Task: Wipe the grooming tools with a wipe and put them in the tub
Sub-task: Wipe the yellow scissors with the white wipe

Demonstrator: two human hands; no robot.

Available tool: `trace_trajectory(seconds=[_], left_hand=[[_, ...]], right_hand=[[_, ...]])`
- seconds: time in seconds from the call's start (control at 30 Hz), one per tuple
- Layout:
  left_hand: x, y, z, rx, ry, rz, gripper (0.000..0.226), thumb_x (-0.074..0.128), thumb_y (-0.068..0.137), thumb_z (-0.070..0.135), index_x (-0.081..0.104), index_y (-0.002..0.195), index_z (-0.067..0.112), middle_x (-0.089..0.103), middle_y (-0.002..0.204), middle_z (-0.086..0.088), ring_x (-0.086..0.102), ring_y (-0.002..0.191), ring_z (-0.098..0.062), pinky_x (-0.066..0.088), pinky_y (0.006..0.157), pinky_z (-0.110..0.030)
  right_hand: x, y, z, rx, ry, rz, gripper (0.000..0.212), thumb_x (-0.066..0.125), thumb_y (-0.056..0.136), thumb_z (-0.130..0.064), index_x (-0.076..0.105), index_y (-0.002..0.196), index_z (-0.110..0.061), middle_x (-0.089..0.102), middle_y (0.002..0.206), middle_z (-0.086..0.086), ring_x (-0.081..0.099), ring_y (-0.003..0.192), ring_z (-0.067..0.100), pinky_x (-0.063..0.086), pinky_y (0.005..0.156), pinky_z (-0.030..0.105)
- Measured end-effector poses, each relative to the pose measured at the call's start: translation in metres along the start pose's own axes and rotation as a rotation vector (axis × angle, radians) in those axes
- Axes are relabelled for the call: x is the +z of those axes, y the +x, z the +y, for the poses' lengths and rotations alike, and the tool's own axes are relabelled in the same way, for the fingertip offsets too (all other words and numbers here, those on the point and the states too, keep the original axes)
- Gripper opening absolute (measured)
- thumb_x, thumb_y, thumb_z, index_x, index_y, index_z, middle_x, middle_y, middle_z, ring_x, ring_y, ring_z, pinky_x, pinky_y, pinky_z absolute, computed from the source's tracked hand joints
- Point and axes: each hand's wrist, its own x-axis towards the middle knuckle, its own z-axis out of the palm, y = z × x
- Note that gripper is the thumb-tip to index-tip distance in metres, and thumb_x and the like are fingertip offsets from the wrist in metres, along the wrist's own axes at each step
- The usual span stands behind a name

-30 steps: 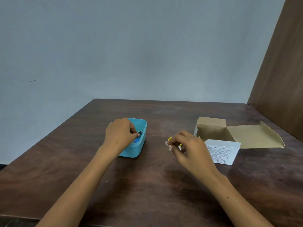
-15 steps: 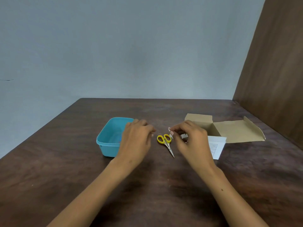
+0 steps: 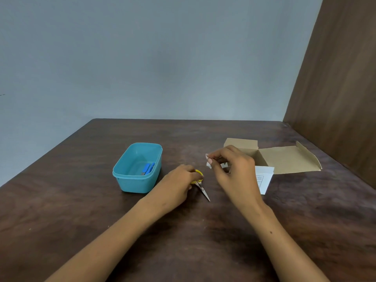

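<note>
Left hand [image 3: 179, 181] closed over the yellow handles of the scissors [image 3: 201, 186], blades flat on the table [image 3: 203, 241], just right of the tub [image 3: 138, 168]. Right hand [image 3: 232, 169] pinches a small white wipe [image 3: 209, 161] above the table. Blue tool [image 3: 148, 168] lies inside the tub.

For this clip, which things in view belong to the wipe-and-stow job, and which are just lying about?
Job:
- scissors, under the left hand
- wipe, pinched in the right hand
- tub
- blue tool, already inside it

Lying about:
- open cardboard box
- printed leaflet
</note>
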Motion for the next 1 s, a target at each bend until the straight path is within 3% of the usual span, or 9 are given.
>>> trace_trajectory(seconds=[0.1,0.2,0.27,0.43,0.53,0.63,0.8,1.0], left_hand=[[-0.006,-0.002,-0.004,-0.021,-0.014,0.037,0.036,0.063,0.086,0.012,0.062,0.12,0.024,0.055,0.119,0.0,0.046,0.114,-0.017,0.042,0.091,-0.029],[-0.008,-0.002,-0.008,-0.013,-0.021,-0.053,0.036,0.062,0.087,0.015,0.061,0.122,0.025,0.04,0.146,-0.001,0.033,0.136,-0.019,0.033,0.109,-0.034],[-0.009,-0.003,-0.009,-0.029,-0.058,-0.13,0.04,0.056,0.09,0.009,0.056,0.126,0.026,0.037,0.15,0.0,0.032,0.138,-0.019,0.032,0.111,-0.036],[-0.016,-0.003,-0.008,-0.084,-0.083,-0.176,0.038,0.06,0.089,0.016,0.054,0.126,0.026,0.051,0.125,0.0,0.05,0.107,-0.013,0.043,0.09,-0.025],[-0.018,-0.006,-0.008,-0.127,-0.088,-0.174,0.034,0.064,0.087,0.03,0.057,0.119,0.022,0.048,0.11,0.001,0.044,0.084,-0.006,0.038,0.073,-0.017],[-0.019,-0.01,-0.009,-0.178,-0.124,-0.14,0.033,0.07,0.079,0.041,0.058,0.103,0.022,0.041,0.095,0.007,0.042,0.074,-0.005,0.031,0.06,-0.012],[-0.016,-0.013,-0.005,-0.305,-0.218,-0.003,0.037,0.082,0.065,0.039,0.054,0.086,0.026,0.047,0.095,0.005,0.048,0.083,-0.01,0.035,0.061,-0.017],[-0.017,-0.013,-0.002,-0.412,-0.475,0.145,0.036,0.088,0.059,0.02,0.07,0.089,0.015,0.069,0.088,-0.001,0.067,0.072,-0.012,0.056,0.066,-0.023]], right_hand=[[0.001,-0.001,-0.001,0.003,0.0,-0.018,0.008,0.071,0.079,-0.003,0.069,0.075,-0.01,0.063,0.076,-0.001,0.058,0.074,0.008,0.039,0.057,0.003],[0.001,-0.001,-0.001,0.014,-0.008,-0.034,0.006,0.07,0.08,-0.005,0.07,0.077,-0.01,0.065,0.077,-0.001,0.06,0.073,0.009,0.041,0.057,0.006],[0.001,-0.002,-0.002,0.02,-0.022,-0.038,0.006,0.07,0.081,-0.007,0.069,0.076,-0.011,0.067,0.076,-0.003,0.06,0.072,0.008,0.041,0.056,0.006],[0.0,-0.003,-0.007,0.063,-0.008,-0.065,0.01,0.068,0.081,-0.006,0.069,0.074,-0.013,0.07,0.074,-0.008,0.06,0.077,0.004,0.037,0.054,0.002],[0.0,-0.004,-0.006,0.097,0.008,-0.094,0.012,0.067,0.081,-0.005,0.07,0.076,-0.015,0.07,0.075,-0.01,0.062,0.079,-0.001,0.041,0.056,0.004],[0.0,-0.004,-0.005,0.106,0.004,-0.102,0.01,0.067,0.082,-0.006,0.07,0.079,-0.015,0.072,0.076,-0.008,0.064,0.078,0.002,0.047,0.058,0.008],[0.003,-0.005,-0.004,0.099,0.024,-0.083,0.012,0.067,0.08,-0.001,0.069,0.082,-0.013,0.071,0.076,-0.006,0.066,0.074,0.006,0.052,0.062,0.014],[0.003,-0.003,-0.003,0.005,-0.041,-0.079,0.015,0.064,0.082,0.003,0.065,0.081,-0.011,0.07,0.08,-0.003,0.059,0.08,0.007,0.045,0.06,0.009]])
